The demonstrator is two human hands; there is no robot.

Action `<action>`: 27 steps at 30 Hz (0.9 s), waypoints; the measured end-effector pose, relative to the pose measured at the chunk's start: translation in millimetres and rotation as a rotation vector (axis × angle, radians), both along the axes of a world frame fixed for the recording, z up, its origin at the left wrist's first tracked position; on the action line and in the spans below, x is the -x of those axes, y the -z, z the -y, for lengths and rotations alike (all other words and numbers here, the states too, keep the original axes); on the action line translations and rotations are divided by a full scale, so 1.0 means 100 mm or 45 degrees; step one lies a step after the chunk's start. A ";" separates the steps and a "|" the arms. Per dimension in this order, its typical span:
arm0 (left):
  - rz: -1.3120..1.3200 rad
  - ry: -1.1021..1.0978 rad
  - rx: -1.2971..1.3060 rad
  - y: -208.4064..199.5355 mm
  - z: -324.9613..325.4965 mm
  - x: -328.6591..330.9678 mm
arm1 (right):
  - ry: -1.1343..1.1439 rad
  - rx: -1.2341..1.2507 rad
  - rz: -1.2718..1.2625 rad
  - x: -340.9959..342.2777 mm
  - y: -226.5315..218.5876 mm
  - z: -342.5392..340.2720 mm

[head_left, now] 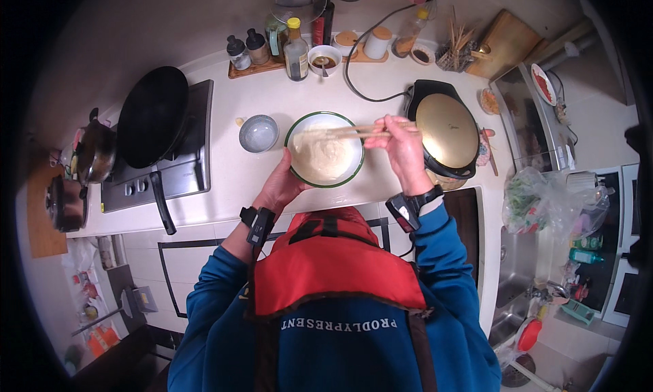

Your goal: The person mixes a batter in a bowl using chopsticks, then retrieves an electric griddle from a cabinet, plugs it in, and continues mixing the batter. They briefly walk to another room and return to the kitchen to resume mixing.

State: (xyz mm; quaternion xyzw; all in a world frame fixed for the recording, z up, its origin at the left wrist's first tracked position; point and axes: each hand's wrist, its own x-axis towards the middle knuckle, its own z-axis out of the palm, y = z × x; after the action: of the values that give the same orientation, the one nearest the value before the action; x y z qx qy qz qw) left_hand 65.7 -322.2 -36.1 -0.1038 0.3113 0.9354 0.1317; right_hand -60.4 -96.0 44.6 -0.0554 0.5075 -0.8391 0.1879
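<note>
A white bowl with a green rim (355, 162) stands on the counter in front of me, holding pale, creamy batter (325, 162). Against the bowl's lower left side rests my left hand (282, 186), its thumb at the rim and its fingers mostly hidden beneath. My right hand (403, 145) is closed around a pair of wooden chopsticks (357, 130); their tips reach into the batter near the bowl's far left side. To the left sits a small grey bowl (259, 148), apart from both hands.
A round electric griddle (445, 130) lies close beside my right hand, its black cord (348, 69) curving along the back. On the left, a black frying pan (155, 116) rests on the stove (197, 154). Bottles, including a yellow-capped one (296, 55), and a sauce bowl (325, 50) line the back.
</note>
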 end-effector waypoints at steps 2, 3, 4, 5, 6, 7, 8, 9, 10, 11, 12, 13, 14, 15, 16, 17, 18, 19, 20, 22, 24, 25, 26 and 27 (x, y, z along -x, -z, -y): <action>0.015 0.001 0.002 0.00 -0.01 0.00 | -0.015 -0.145 -0.142 0.10 -0.06 -0.02; 0.009 0.005 -0.003 0.00 -0.01 0.00 | -0.017 -0.202 -0.238 0.14 -0.10 -0.04; 0.004 0.005 -0.006 0.00 0.00 -0.01 | -0.048 -0.258 -0.286 0.17 -0.12 -0.07; 0.005 0.005 -0.011 0.00 0.00 0.00 | -0.056 -0.358 -0.251 0.19 -0.15 -0.11; 0.007 0.002 -0.016 0.00 0.00 0.00 | -0.088 -0.418 -0.252 0.20 -0.17 -0.16; 0.030 -0.013 -0.008 0.00 0.01 0.00 | -0.122 -0.480 -0.254 0.20 -0.18 -0.22; -0.001 -0.004 -0.025 0.00 0.01 0.01 | -0.132 -0.519 -0.227 0.20 -0.18 -0.29; -0.011 -0.006 -0.030 0.00 0.01 0.01 | -0.149 -0.524 -0.167 0.19 -0.17 -0.34; -0.032 -0.008 -0.036 0.00 0.01 0.02 | -0.165 -0.528 -0.107 0.17 -0.15 -0.39; -0.007 -0.005 -0.035 0.00 0.00 0.02 | -0.179 -0.530 -0.043 0.14 -0.11 -0.42; 0.004 0.002 -0.035 0.00 0.00 0.03 | -0.224 -0.464 -0.019 0.11 -0.07 -0.41; 0.016 0.014 -0.036 0.00 -0.01 0.03 | -0.211 -0.410 0.065 0.06 0.01 -0.37; 0.006 0.023 -0.033 0.00 -0.02 0.04 | -0.206 -0.313 0.121 0.01 0.07 -0.32; 0.000 0.032 -0.030 0.00 -0.02 0.04 | -0.162 -0.246 0.188 -0.05 0.14 -0.26; -0.016 0.039 -0.026 0.00 -0.02 0.03 | -0.138 -0.147 0.254 -0.10 0.19 -0.20; -0.006 0.028 -0.013 0.00 -0.02 0.02 | -0.103 -0.055 0.193 -0.12 0.22 -0.16; -0.009 0.018 0.000 0.00 -0.02 0.02 | -0.057 -0.007 0.171 -0.13 0.22 -0.13; -0.011 0.010 0.011 0.00 -0.02 0.01 | -0.017 0.014 0.182 -0.13 0.21 -0.11; 0.010 0.004 0.010 0.01 -0.01 0.01 | 0.054 -0.014 0.084 -0.11 0.19 -0.12; 0.060 -0.002 0.006 0.02 0.00 0.00 | 0.123 -0.121 -0.075 -0.06 0.12 -0.18; 0.016 0.009 -0.035 0.03 0.00 0.01 | 0.144 -0.279 -0.166 -0.02 0.08 -0.26; 0.016 0.012 -0.044 0.03 0.00 0.01 | 0.133 -0.349 -0.188 -0.02 0.09 -0.29; -0.013 0.010 -0.038 0.03 0.00 0.02 | 0.049 -0.386 -0.230 -0.02 0.11 -0.33; -0.022 0.008 -0.022 0.03 0.00 0.02 | 0.083 -0.380 -0.143 -0.05 0.16 -0.35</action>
State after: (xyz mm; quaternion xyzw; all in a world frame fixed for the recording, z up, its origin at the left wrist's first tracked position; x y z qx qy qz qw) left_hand 63.6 -322.4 -38.7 -0.0935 0.3045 0.9386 0.1326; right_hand -55.6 -61.3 29.1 -0.0571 0.6377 -0.7556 0.1382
